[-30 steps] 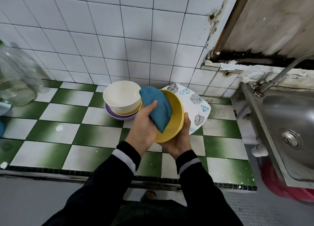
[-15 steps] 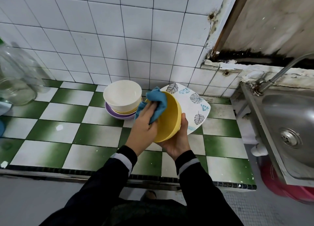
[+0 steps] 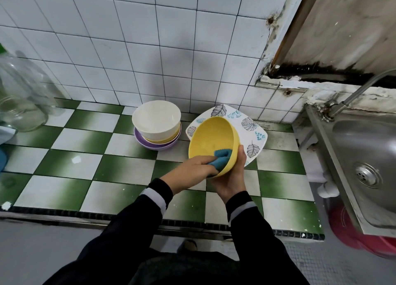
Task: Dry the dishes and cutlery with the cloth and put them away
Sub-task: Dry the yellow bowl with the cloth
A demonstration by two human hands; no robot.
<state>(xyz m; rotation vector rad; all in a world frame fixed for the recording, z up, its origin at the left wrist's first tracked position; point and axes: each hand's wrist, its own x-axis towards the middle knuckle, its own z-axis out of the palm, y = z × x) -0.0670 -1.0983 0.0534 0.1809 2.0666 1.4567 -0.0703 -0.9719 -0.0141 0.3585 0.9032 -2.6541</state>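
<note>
A person dries a yellow bowl (image 3: 212,134) over a tiled counter (image 3: 85,139).
A glass jar (image 3: 21,104) stands far left, stacked bowls (image 3: 156,117) near the wall. The left hand (image 3: 190,169) pinches a blue cloth (image 3: 221,157) inside the tilted bowl; the right hand (image 3: 232,177) cups it from beneath, thumb on the rim. A hard wipe could push the bowl out of that single hold onto the leaf-patterned plate (image 3: 250,130) just behind it. A sink (image 3: 364,139) lies at right.

bowl (image 3: 211,139): smooth, matt yellow plastic
cloth (image 3: 221,157): soft blue fabric
sink (image 3: 364,134), 3 o'clock: brushed steel
counter (image 3: 70,162): glossy glazed tile
jar (image 3: 19,104), 9 o'clock: transparent, shiny
</note>
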